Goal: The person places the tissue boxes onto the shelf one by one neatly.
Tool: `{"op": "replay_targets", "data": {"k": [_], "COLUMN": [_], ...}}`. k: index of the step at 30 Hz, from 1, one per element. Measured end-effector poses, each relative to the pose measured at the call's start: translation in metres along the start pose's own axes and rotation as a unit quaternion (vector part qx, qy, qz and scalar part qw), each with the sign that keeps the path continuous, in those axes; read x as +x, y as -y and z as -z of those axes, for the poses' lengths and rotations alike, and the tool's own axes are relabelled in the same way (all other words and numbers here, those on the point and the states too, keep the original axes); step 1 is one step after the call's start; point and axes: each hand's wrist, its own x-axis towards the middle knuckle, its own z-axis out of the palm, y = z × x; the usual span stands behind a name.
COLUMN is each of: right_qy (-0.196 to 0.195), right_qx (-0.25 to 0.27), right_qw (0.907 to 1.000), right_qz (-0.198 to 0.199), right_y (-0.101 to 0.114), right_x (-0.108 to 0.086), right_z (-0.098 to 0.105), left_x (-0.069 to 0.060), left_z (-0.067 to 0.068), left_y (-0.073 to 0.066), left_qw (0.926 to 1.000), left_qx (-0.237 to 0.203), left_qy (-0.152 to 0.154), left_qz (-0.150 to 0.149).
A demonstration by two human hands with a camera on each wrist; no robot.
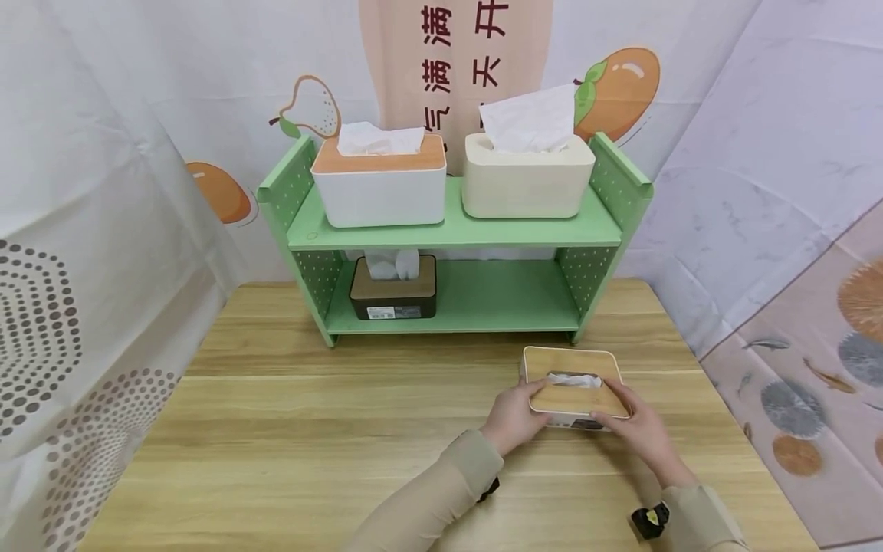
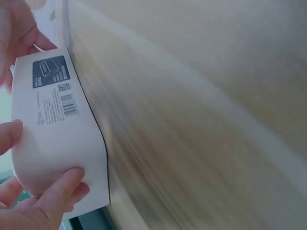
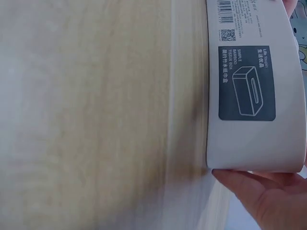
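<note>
A small white tissue box [image 1: 562, 399] with a bamboo lid stands at the right of the wooden table, a tissue just showing in its slot. My left hand [image 1: 516, 414] grips its left end, with the thumb at the lid's edge and fingers against the side. At the opposite end my right hand [image 1: 640, 431] holds it between thumb and fingers. Both wrist views show the printed label on the white side of the box [image 2: 43, 139]. The right wrist view has my right hand [image 3: 273, 199] against the box's end, its lower edge by the tabletop.
Behind stands a green two-tier shelf [image 1: 455, 332]. Its upper tier bears a white tissue box with a wooden lid [image 1: 386, 195] and a cream tissue box [image 1: 527, 184]. A dark tissue box [image 1: 393, 299] sits at the left of the lower tier. Patterned cloths [image 1: 779, 345] hang around the table.
</note>
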Motion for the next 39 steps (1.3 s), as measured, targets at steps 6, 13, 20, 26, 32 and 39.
{"op": "replay_targets", "data": {"k": [6,13,20,26,32,39], "right_qy": [-0.011,-0.024,-0.040,-0.049,-0.060,-0.058], "right_qx": [-0.014,-0.018,-0.020,-0.022,-0.013,0.014], "right_qw": [0.9994,0.9990,0.9971,0.9961,0.9936,0.9927], "right_qz": [0.030,0.034,0.061,0.069,0.095,0.105], "right_y": [0.000,0.017,0.035,0.056,0.070,0.075], "right_x": [0.008,0.016,0.028,0.045,0.063,0.078], "right_z": [-0.006,-0.007,-0.009,-0.012,-0.021,-0.035], "left_x": [0.003,0.004,0.008,0.017,0.023,0.028], "left_z": [0.008,0.024,0.048,0.066,0.082,0.094], "left_y": [0.004,0.003,0.003,0.010,0.017,0.027], "left_qw": [0.9997,0.9995,0.9984,0.9970,0.9956,0.9938], "left_qx": [0.016,-0.002,0.020,0.019,0.006,0.008], "left_qy": [-0.019,-0.031,-0.046,-0.067,-0.087,-0.105], "left_qz": [-0.005,0.000,-0.028,-0.035,-0.035,-0.034]}}
